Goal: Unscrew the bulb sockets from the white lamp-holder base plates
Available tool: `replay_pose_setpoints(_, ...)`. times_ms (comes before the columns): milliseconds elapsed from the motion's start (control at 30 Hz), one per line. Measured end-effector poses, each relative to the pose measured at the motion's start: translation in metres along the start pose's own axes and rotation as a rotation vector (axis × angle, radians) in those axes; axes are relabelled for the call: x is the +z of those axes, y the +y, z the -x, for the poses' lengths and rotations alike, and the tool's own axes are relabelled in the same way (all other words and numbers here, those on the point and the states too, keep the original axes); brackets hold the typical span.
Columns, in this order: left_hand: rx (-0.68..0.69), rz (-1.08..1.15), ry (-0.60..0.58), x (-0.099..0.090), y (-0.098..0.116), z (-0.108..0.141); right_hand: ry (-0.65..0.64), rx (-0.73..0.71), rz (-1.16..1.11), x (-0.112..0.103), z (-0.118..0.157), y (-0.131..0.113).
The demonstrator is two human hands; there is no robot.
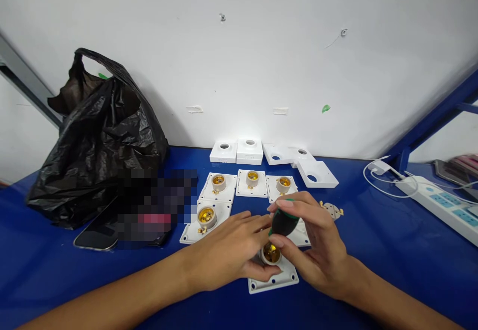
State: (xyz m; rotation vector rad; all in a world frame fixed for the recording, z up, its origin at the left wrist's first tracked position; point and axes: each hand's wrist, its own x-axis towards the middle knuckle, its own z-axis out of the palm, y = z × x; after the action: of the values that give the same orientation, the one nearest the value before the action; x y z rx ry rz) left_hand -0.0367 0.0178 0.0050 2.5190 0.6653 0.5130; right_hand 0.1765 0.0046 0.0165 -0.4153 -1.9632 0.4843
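My right hand (317, 243) grips a black and green screwdriver (284, 221), its lower end down in the brass-lined lamp socket (271, 254). That socket sits on a white square base plate (274, 282) near the table's front. From the left, my left hand (239, 248) wraps its fingers and thumb round the socket. Behind my hands, several more white plates carry round sockets, among them a front-left one (206, 217) and a back-middle one (253, 178). Another plate (300, 233) is partly hidden by my right hand. A loose round piece with brass contacts (332, 210) lies to the right.
White covers with round holes (249, 152) line the wall. A black plastic bag (108, 141) stands at the left, beside a phone (97, 228) and a blurred patch. On the right are a power strip (440, 203), white cables and a blue metal frame (429, 113).
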Motion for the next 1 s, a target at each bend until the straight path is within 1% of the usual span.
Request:
replay_pose_setpoints(233, -0.007, -0.004, -0.008, 0.0, 0.0, 0.0, 0.043, 0.0, -0.007, 0.004, 0.006, 0.003)
replay_pose_setpoints(400, 0.0, -0.043, -0.014, 0.0, -0.001, 0.0, 0.077, -0.004, -0.061, 0.001, 0.001, -0.001)
replay_pose_setpoints(467, -0.003, -0.058, -0.004, 0.0, 0.0, 0.0, 0.049, 0.067, -0.088, -0.002, -0.002, -0.005)
replay_pose_setpoints(533, 0.001, -0.054, 0.015, 0.0, 0.001, 0.0, -0.022, 0.174, -0.148, -0.003, -0.003, -0.008)
replay_pose_setpoints(600, 0.001, -0.059, 0.018, 0.0, 0.001, 0.001, -0.04, 0.224, -0.189, -0.003, -0.003, -0.008)
replay_pose_setpoints(700, -0.003, -0.097, 0.012, 0.001, 0.0, 0.001, 0.108, 0.151, -0.132, -0.002, -0.003, -0.004)
replay_pose_setpoints(733, -0.001, -0.11, 0.015, 0.002, 0.0, 0.001, 0.14, 0.142, -0.117, -0.002, -0.004, -0.003)
replay_pose_setpoints(767, 0.003, -0.116, 0.021, 0.002, -0.001, 0.001, 0.141, 0.157, -0.119, -0.002, -0.005, -0.003)
replay_pose_setpoints(833, 0.006, -0.105, 0.03, 0.002, -0.001, 0.001, 0.058, 0.232, -0.167, -0.005, -0.008, -0.006)
replay_pose_setpoints(900, -0.005, -0.057, 0.011, 0.0, -0.001, 0.0, -0.032, 0.282, -0.217, -0.007, -0.011, -0.01)
replay_pose_setpoints(933, -0.01, -0.028, -0.009, -0.001, -0.001, 0.0, -0.045, 0.281, -0.228, -0.008, -0.011, -0.011)
replay_pose_setpoints(1000, -0.017, 0.015, -0.037, -0.002, -0.001, -0.001, -0.011, 0.246, -0.233, -0.01, -0.012, -0.014)
